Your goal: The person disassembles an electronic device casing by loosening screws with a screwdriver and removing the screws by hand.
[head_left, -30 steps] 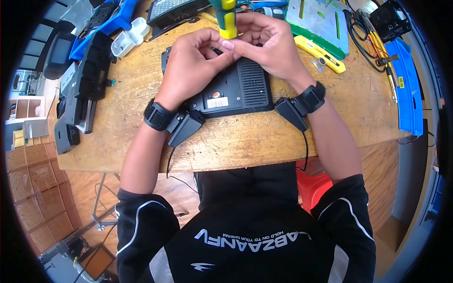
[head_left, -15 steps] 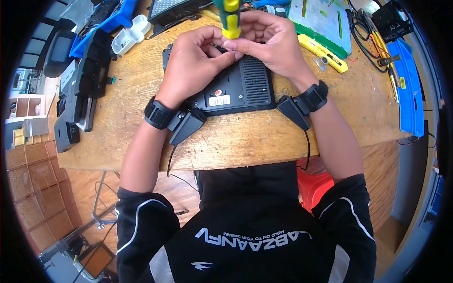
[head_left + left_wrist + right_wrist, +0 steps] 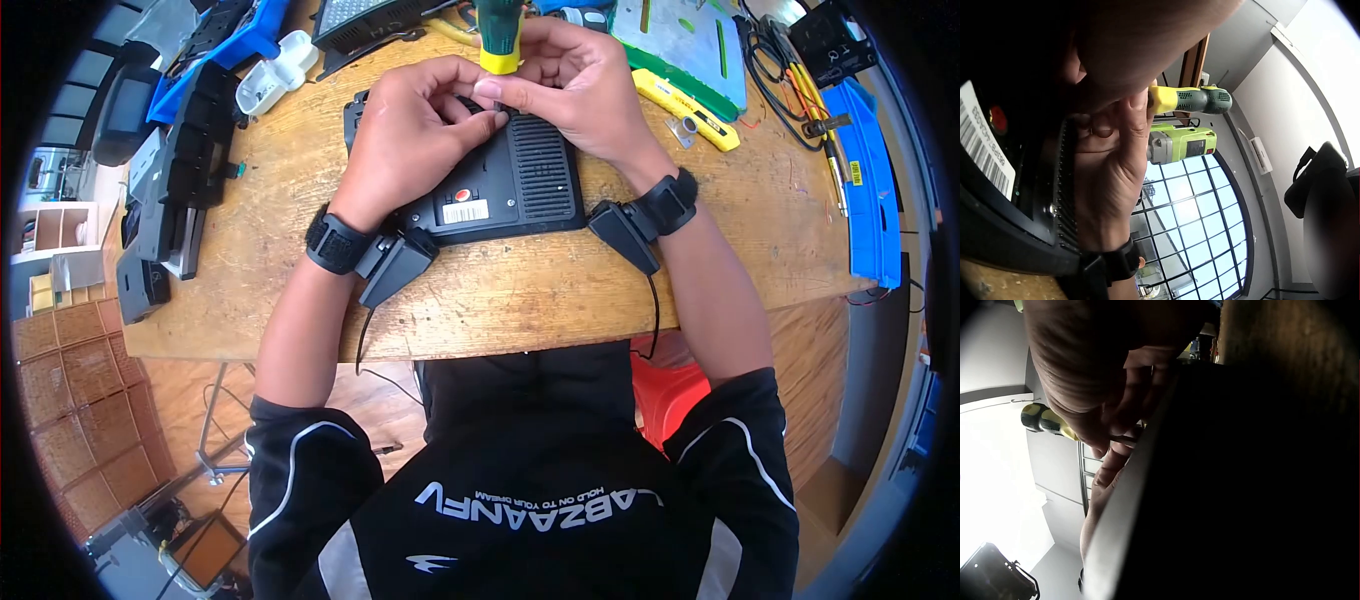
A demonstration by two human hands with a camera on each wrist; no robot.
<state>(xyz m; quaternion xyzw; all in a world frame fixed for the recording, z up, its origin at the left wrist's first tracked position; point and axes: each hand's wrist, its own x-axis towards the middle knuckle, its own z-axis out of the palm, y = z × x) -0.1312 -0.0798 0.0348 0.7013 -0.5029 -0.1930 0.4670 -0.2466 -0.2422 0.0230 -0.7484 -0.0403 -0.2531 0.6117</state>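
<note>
A black flat device (image 3: 480, 190) with a slotted vent, a barcode label and a red-orange round sticker lies on the wooden bench. Over its far part stands a screwdriver (image 3: 499, 45) with a green and yellow handle, roughly upright. My right hand (image 3: 590, 100) pinches it just below the handle with thumb and fingers. From the other side my left hand (image 3: 405, 140) curls in low, its thumb and fingertips at the shaft. In the right wrist view the thin shaft (image 3: 1124, 439) runs down toward the device. The screwdriver's tip is hidden behind the fingers.
A yellow utility knife (image 3: 685, 110) and a green-edged metal plate (image 3: 680, 50) lie to the right, with cables and a blue bin (image 3: 872, 190) beyond. On the left are a white tray (image 3: 277, 75) and black cases (image 3: 195, 150). The bench's front edge (image 3: 450, 355) is near my body.
The screwdriver handle has turned, its green face now showing where yellow patches faced before, and it stands slightly farther right. Both hands keep about the same place over the device.
</note>
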